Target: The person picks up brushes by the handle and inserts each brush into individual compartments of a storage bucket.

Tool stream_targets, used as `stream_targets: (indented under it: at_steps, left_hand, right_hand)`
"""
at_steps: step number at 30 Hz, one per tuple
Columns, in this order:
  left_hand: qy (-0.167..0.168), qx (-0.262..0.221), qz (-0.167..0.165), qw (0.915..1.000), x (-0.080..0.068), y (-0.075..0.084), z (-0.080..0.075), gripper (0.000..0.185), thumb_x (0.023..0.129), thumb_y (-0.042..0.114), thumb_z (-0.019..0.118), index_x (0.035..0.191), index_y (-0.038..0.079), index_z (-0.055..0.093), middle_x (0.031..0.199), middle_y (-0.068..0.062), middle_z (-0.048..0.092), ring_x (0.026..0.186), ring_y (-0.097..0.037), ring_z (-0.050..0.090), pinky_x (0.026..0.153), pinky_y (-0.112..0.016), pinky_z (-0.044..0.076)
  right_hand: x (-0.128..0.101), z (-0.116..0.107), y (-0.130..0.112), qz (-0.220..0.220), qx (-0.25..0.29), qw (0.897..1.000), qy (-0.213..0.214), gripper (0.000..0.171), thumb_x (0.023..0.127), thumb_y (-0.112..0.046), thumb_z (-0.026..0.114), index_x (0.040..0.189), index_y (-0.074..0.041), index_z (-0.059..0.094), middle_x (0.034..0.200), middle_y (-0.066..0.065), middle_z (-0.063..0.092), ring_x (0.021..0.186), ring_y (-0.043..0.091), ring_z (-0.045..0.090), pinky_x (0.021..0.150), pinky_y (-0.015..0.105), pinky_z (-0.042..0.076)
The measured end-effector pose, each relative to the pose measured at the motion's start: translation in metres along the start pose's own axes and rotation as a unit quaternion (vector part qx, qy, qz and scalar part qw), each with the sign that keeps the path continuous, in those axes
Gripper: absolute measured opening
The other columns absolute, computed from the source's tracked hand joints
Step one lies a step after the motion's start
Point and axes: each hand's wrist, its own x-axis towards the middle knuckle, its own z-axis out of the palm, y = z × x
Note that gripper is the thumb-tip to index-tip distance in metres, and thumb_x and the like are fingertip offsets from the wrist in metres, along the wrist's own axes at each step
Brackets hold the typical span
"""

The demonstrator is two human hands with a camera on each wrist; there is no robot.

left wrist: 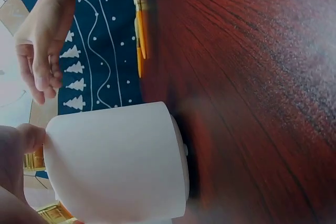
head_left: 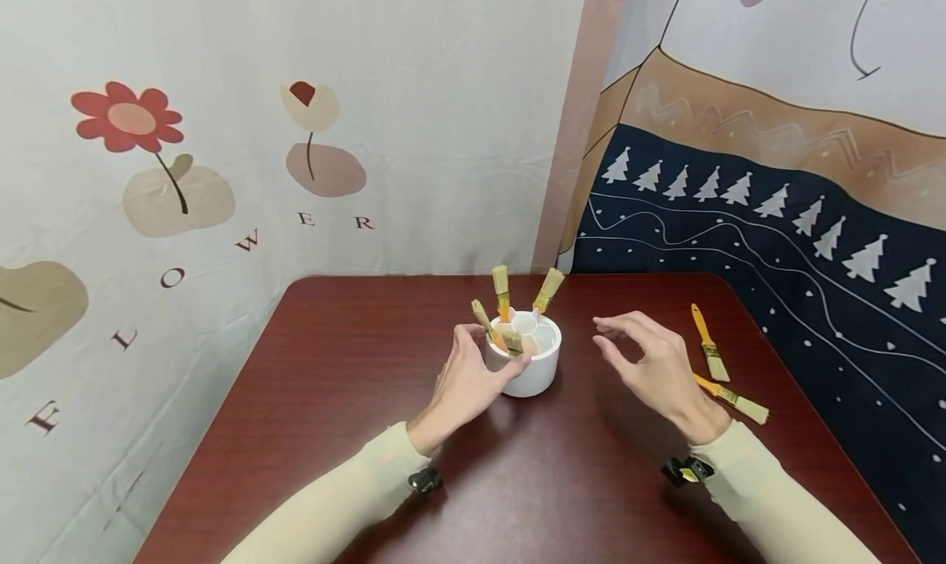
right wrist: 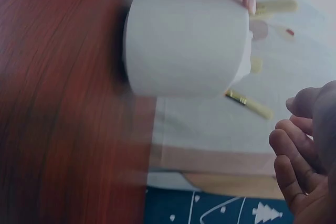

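A round white brush holder (head_left: 538, 375) with inner compartments stands on the table. Several paintbrushes (head_left: 550, 286) with yellow-orange handles are in it, bristles up. My left hand (head_left: 467, 383) grips the holder from its left front, thumb at the near rim and fingers at the far-left side. In the left wrist view the holder's smooth wall (left wrist: 118, 161) fills much of the picture. My right hand (head_left: 654, 369) hovers to the right of the holder, fingers loosely bent and thumb apart, with nothing between them. The right wrist view also shows these empty fingers (right wrist: 296, 145).
Two more paintbrushes lie at the table's right side, one farther back (head_left: 711, 350) and one (head_left: 739, 402) partly behind my right wrist. The dark red table (head_left: 355, 359) meets a printed cloth backdrop (head_left: 443, 137) at its far edge.
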Motion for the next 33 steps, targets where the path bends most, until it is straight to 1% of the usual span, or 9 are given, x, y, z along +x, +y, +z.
stream_targets:
  at_steps: [6, 8, 11, 13, 17, 22, 25, 29, 33]
  left_hand:
    - [-0.005, 0.004, 0.007, 1.0, 0.0, -0.002, -0.003, 0.095, 0.091, 0.072, 0.086, 0.156, 0.014, 0.048, 0.158, -0.013, 0.066, 0.131, -0.035, 0.074, 0.101, -0.061, 0.06]
    - [-0.005, 0.009, 0.009, 0.9999, 0.0, -0.004, -0.003, 0.095, 0.091, 0.073, 0.086, 0.155, 0.015, 0.048, 0.156, -0.011, 0.067, 0.128, -0.034, 0.075, 0.1, -0.06, 0.06]
    - [-0.008, 0.015, 0.013, 0.9998, 0.001, -0.005, -0.005, 0.094, 0.091, 0.074, 0.085, 0.156, 0.015, 0.049, 0.154, -0.009, 0.067, 0.122, -0.032, 0.075, 0.097, -0.058, 0.06]
    - [-0.011, 0.016, 0.016, 0.9997, 0.002, -0.005, -0.006, 0.094, 0.092, 0.073, 0.084, 0.156, 0.014, 0.049, 0.152, -0.009, 0.066, 0.117, -0.03, 0.073, 0.094, -0.055, 0.058]
    - [-0.021, 0.015, 0.021, 0.9994, 0.004, -0.006, -0.009, 0.094, 0.093, 0.072, 0.083, 0.158, 0.012, 0.049, 0.146, -0.011, 0.066, 0.108, -0.028, 0.07, 0.089, -0.05, 0.056]
    - [-0.029, 0.013, 0.022, 0.9992, 0.003, -0.006, -0.011, 0.092, 0.095, 0.069, 0.083, 0.159, 0.012, 0.048, 0.15, -0.009, 0.065, 0.114, -0.028, 0.07, 0.091, -0.051, 0.057]
    - [-0.032, 0.009, 0.024, 0.9991, 0.003, -0.006, -0.012, 0.09, 0.097, 0.066, 0.083, 0.16, 0.013, 0.048, 0.155, -0.009, 0.064, 0.119, -0.029, 0.07, 0.094, -0.053, 0.058]
    - [-0.036, 0.005, 0.032, 0.9988, 0.004, -0.007, -0.012, 0.089, 0.098, 0.063, 0.083, 0.161, 0.011, 0.047, 0.158, -0.012, 0.063, 0.122, -0.032, 0.07, 0.097, -0.055, 0.059]
    - [-0.042, -0.001, 0.04, 0.9983, 0.006, -0.009, -0.012, 0.087, 0.099, 0.059, 0.083, 0.161, 0.009, 0.047, 0.163, -0.014, 0.062, 0.13, -0.037, 0.069, 0.105, -0.059, 0.058]
  right_hand:
    - [-0.005, -0.005, 0.014, 0.019, -0.014, 1.0, 0.009, 0.042, 0.09, 0.003, 0.096, 0.129, -0.008, 0.087, 0.111, 0.004, 0.087, 0.094, 0.021, 0.082, 0.093, 0.0, 0.048]
    - [-0.007, -0.006, 0.02, 0.022, -0.019, 1.0, 0.01, 0.042, 0.09, 0.003, 0.096, 0.129, -0.009, 0.087, 0.11, 0.004, 0.087, 0.094, 0.021, 0.082, 0.091, 0.001, 0.048]
    - [-0.01, -0.007, 0.028, 0.031, -0.026, 0.999, 0.011, 0.041, 0.091, 0.003, 0.096, 0.129, -0.01, 0.087, 0.11, 0.004, 0.087, 0.094, 0.022, 0.082, 0.085, 0.002, 0.049]
    - [-0.013, -0.008, 0.034, 0.041, -0.029, 0.999, 0.008, 0.04, 0.091, 0.002, 0.095, 0.129, -0.011, 0.087, 0.109, 0.004, 0.087, 0.094, 0.022, 0.081, 0.081, 0.002, 0.049]
    - [-0.02, -0.014, 0.044, 0.067, -0.035, 0.997, -0.005, 0.036, 0.094, 0.0, 0.094, 0.127, -0.011, 0.088, 0.109, 0.004, 0.087, 0.094, 0.022, 0.08, 0.077, 0.003, 0.048]
    - [-0.031, -0.025, 0.056, 0.092, -0.048, 0.994, -0.028, 0.032, 0.097, -0.006, 0.093, 0.127, -0.012, 0.088, 0.11, 0.004, 0.086, 0.094, 0.026, 0.078, 0.08, 0.011, 0.047]
    - [-0.037, -0.035, 0.063, 0.102, -0.058, 0.992, -0.044, 0.033, 0.097, -0.008, 0.093, 0.129, -0.012, 0.088, 0.112, 0.005, 0.086, 0.096, 0.028, 0.077, 0.086, 0.014, 0.049]
    - [-0.048, -0.051, 0.076, 0.122, -0.072, 0.987, -0.077, 0.037, 0.096, -0.011, 0.096, 0.132, -0.012, 0.086, 0.116, 0.01, 0.086, 0.099, 0.031, 0.079, 0.089, 0.008, 0.05]
    - [-0.063, -0.069, 0.09, 0.158, -0.08, 0.976, -0.126, 0.041, 0.097, -0.017, 0.097, 0.136, -0.012, 0.084, 0.122, 0.014, 0.084, 0.105, 0.037, 0.08, 0.087, 0.002, 0.046]
